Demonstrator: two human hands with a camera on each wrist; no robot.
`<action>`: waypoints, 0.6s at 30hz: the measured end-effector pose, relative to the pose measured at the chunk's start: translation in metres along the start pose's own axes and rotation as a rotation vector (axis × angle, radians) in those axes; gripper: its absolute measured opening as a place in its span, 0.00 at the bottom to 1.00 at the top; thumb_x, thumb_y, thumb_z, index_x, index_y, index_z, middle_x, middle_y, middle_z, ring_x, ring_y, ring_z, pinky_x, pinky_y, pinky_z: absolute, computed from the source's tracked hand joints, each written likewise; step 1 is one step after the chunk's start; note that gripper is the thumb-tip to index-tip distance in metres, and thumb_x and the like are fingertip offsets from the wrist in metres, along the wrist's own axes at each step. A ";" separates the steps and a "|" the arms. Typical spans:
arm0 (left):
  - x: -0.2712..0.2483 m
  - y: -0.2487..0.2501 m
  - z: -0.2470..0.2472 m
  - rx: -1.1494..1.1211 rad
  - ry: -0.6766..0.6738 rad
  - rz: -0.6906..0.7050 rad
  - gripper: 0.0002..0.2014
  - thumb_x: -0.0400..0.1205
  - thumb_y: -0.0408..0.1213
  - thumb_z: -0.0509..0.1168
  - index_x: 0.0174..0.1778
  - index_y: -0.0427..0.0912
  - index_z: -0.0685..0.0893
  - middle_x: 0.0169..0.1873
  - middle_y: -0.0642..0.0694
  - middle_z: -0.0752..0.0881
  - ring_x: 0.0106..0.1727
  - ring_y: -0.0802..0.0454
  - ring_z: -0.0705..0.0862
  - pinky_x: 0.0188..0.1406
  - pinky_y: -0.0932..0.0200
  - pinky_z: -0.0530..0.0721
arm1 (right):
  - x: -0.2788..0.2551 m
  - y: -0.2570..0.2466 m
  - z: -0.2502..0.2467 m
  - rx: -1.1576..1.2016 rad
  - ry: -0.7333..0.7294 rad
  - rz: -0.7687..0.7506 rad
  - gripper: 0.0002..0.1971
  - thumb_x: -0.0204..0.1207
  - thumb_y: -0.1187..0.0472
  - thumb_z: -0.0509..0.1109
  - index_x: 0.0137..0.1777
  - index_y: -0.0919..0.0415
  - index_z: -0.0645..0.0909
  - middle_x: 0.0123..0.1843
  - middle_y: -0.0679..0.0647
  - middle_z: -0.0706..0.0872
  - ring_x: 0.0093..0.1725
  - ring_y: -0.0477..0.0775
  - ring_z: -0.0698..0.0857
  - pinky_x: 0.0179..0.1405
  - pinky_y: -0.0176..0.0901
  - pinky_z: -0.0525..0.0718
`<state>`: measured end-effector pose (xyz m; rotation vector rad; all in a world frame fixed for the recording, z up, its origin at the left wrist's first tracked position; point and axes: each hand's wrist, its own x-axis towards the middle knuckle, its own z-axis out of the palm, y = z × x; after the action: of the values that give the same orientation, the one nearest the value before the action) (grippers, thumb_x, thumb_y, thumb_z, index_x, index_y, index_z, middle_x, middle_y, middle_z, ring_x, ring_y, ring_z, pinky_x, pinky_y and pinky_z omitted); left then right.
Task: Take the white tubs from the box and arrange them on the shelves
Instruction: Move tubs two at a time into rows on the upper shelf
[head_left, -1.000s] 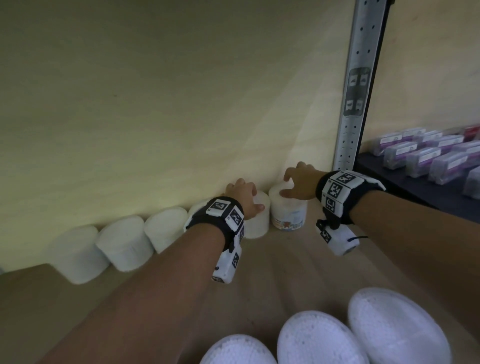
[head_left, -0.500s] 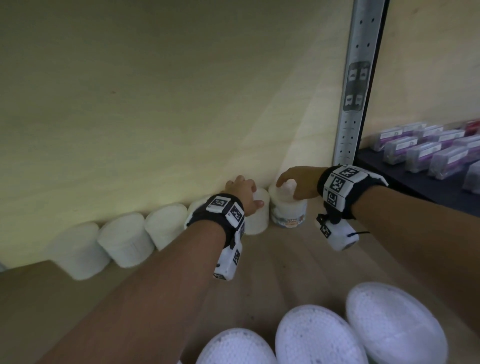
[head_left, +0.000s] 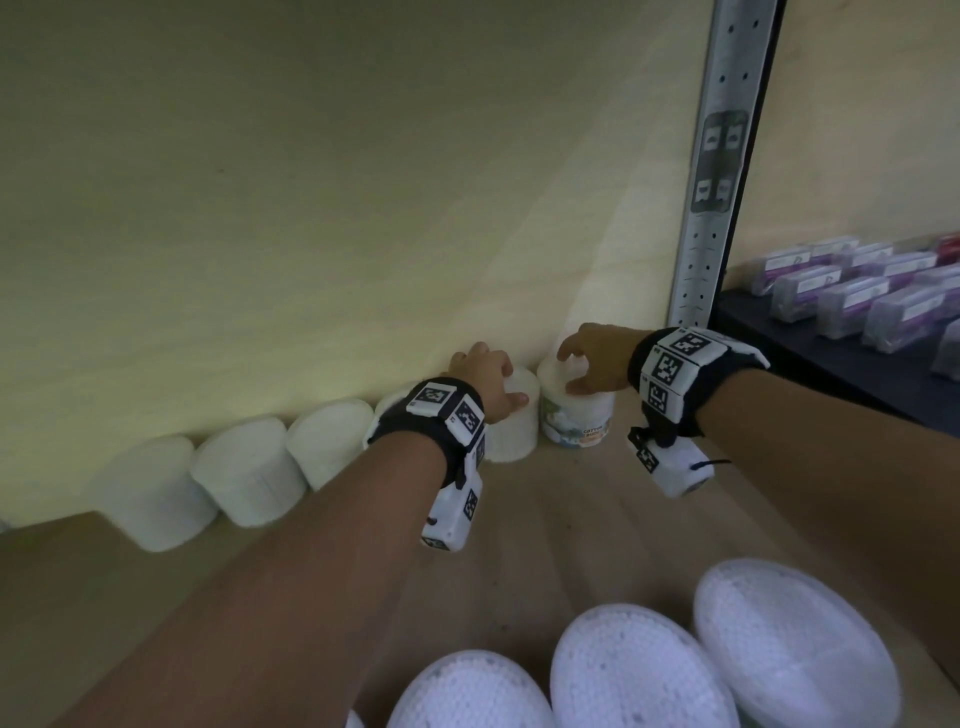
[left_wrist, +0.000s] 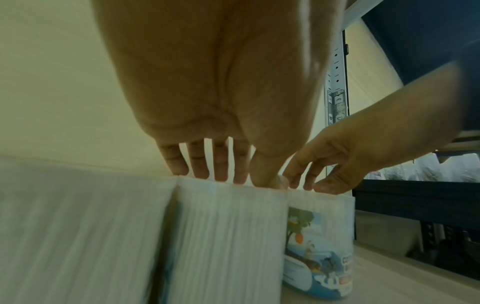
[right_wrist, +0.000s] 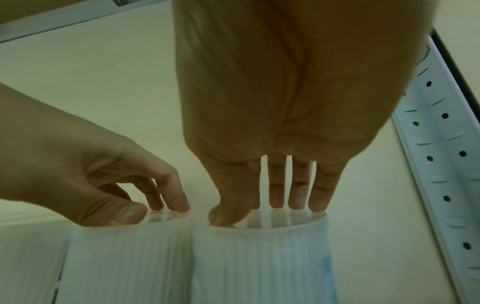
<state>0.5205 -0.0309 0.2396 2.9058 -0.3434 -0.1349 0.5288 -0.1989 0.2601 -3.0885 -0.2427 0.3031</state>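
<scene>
Two white tubs stand side by side against the back wall of the wooden shelf. My left hand is curled over the lid of the plain ribbed tub, thumb on its near rim. My right hand is arched over the labelled tub, and only its fingertips and thumb touch the lid. The labelled tub's blue picture label faces me. Both tubs stand upright and touch each other.
Several more white tubs line the back wall to the left. Three tubs with dimpled lids stand at the front edge. A perforated metal upright bounds the shelf on the right; beyond it lie purple packets.
My right hand has risen from lying flat on the labelled tub's lid to touching it with fingertips only. The left hand has stayed on its tub.
</scene>
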 end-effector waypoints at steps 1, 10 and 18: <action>0.000 0.000 0.000 -0.001 0.000 0.002 0.25 0.81 0.50 0.65 0.72 0.43 0.73 0.71 0.40 0.69 0.73 0.39 0.69 0.72 0.45 0.72 | -0.001 0.000 -0.001 -0.004 -0.007 -0.014 0.30 0.79 0.49 0.68 0.79 0.54 0.67 0.77 0.56 0.69 0.75 0.59 0.73 0.73 0.49 0.72; 0.000 0.001 -0.001 0.013 0.000 0.007 0.25 0.81 0.50 0.65 0.71 0.42 0.74 0.71 0.40 0.70 0.72 0.39 0.69 0.71 0.47 0.72 | -0.003 0.001 -0.004 -0.052 -0.013 -0.049 0.29 0.79 0.51 0.69 0.79 0.52 0.69 0.78 0.55 0.71 0.75 0.58 0.74 0.75 0.49 0.73; 0.002 0.000 0.000 0.042 -0.032 0.036 0.25 0.83 0.48 0.64 0.73 0.41 0.72 0.72 0.40 0.69 0.73 0.39 0.69 0.72 0.46 0.73 | -0.001 0.000 -0.007 -0.076 0.002 -0.059 0.29 0.79 0.51 0.69 0.78 0.55 0.69 0.77 0.55 0.72 0.75 0.57 0.73 0.73 0.47 0.72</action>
<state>0.5222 -0.0317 0.2399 2.9403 -0.4079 -0.1703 0.5291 -0.1987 0.2675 -3.1492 -0.3524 0.2953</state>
